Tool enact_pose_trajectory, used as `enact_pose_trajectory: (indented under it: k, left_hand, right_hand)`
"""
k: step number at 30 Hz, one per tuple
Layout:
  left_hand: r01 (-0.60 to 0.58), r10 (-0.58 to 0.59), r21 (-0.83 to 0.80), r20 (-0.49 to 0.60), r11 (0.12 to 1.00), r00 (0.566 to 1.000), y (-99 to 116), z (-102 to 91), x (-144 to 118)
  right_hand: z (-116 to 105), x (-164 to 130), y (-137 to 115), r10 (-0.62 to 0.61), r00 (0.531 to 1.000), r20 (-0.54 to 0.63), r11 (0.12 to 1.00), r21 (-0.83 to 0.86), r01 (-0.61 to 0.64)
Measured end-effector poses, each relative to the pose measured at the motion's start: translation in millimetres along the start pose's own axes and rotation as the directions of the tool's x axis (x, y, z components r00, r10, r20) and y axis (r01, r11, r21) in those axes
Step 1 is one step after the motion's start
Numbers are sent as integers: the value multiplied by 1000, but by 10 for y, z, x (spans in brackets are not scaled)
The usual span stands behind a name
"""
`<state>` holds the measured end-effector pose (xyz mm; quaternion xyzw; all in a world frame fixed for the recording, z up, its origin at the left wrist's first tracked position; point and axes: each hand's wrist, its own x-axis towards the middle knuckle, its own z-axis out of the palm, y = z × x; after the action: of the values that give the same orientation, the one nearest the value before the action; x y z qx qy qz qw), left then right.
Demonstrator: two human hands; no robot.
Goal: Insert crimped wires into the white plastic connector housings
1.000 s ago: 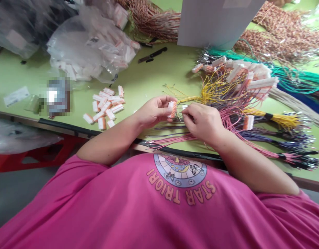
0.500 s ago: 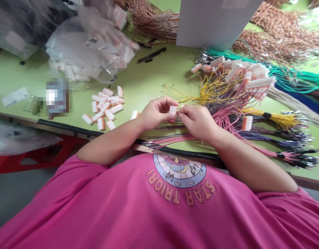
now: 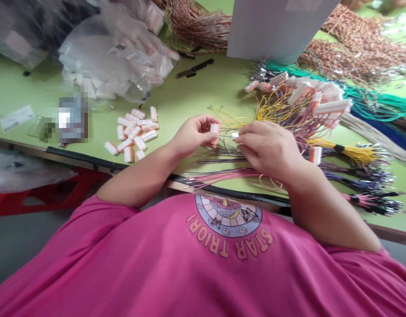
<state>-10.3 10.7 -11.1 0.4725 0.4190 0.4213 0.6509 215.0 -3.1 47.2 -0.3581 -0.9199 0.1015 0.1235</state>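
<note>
A small white plug (image 3: 215, 129) sits near the middle of the frame, pinched between the fingers of the left hand (image 3: 192, 136) above the green bench (image 3: 189, 99). Just to its right, the right hand (image 3: 267, 147) has its fingers closed on something small and pale at their tips, which is too small to tell, with thin wires (image 3: 222, 152) running under both hands. Pink wires (image 3: 222, 175) lie below, at the bench edge. A pile of loose white plugs (image 3: 133, 133) lies left of centre. Finished yellow and pink bundles (image 3: 298, 110) spread to the right, and a clear bag (image 3: 117, 53) is in the upper left.
</note>
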Motion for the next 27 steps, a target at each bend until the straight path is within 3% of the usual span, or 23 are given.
enact_pose_trajectory:
  k: [2,4,6,7,16,23,27]
  left_hand:
    - [16,-15,10,-39,1000,999,10,-11,7]
    - [24,-22,32,-56,999,998,16,-6,7]
    - [33,-30,49,-61,998,998,19,8,1]
    - [37,-33,52,-60,998,998,21,14,-3]
    - [62,-61,49,-24,997,998,44,27,-25]
    - [57,-57,15,9,998,998,4,-1,-6]
    - [68,-67,-31,57,997,996,-5,6,-15]
  right_hand:
    - [-73,-36,-33,-123,968,216,990,-40,135]
    - [-67,-44,-73,-191,867,461,972,-31,231]
    - [0,-26,-109,-184,787,588,965,-43,258]
    - [44,-13,-127,-173,775,608,965,-51,256]
    - [303,36,-232,-222,792,569,967,26,252]
    - [139,44,-112,-222,871,438,973,164,165]
    - [63,33,-175,-266,865,425,915,393,88]
